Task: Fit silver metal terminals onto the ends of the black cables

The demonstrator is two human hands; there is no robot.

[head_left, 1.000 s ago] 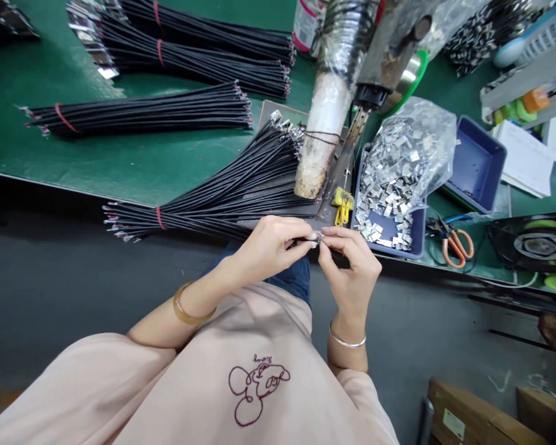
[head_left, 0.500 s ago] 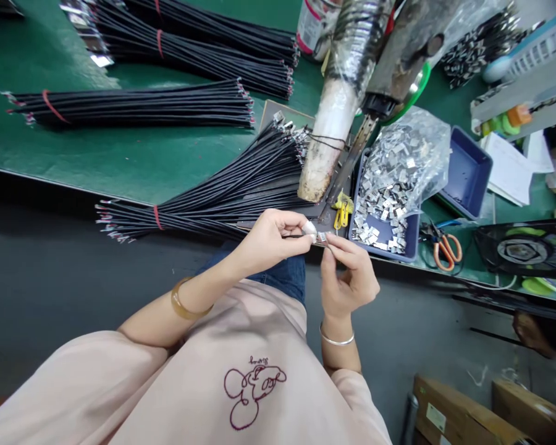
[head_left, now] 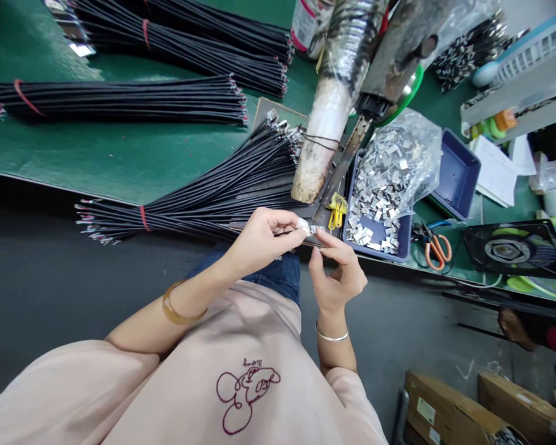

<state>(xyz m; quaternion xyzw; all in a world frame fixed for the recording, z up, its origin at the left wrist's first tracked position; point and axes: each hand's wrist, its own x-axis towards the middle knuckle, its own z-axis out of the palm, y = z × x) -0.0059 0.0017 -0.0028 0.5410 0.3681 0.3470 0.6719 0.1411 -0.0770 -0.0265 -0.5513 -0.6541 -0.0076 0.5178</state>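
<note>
My left hand (head_left: 271, 238) is closed in a pinch, a white cover on a fingertip, around the end of a thin black cable. A small silver metal connector (head_left: 312, 230) sticks out past its fingertips. My right hand (head_left: 338, 272) is just to the right, thumb and index finger apart, with the index fingertip at the connector; whether it touches cannot be told. Behind both hands fans a bundle of black cables (head_left: 213, 188) tied with a red band, some ends bearing metal shells. Yellow snips (head_left: 336, 216) lie beyond the right fingers.
A blue tray (head_left: 404, 247) holds loose metal shells (head_left: 380, 198) and a plastic bag. Above the work hang a white wrapped tube (head_left: 322, 123) and a metal-bladed tool (head_left: 345, 164). Orange-handled pliers (head_left: 438, 252) and a black fan (head_left: 514, 250) lie right; more cable bundles (head_left: 134, 102) left.
The right thumb and index finger have parted from the connector, which stays in the left hand. The whole view has shifted slightly, moving things leftward.
</note>
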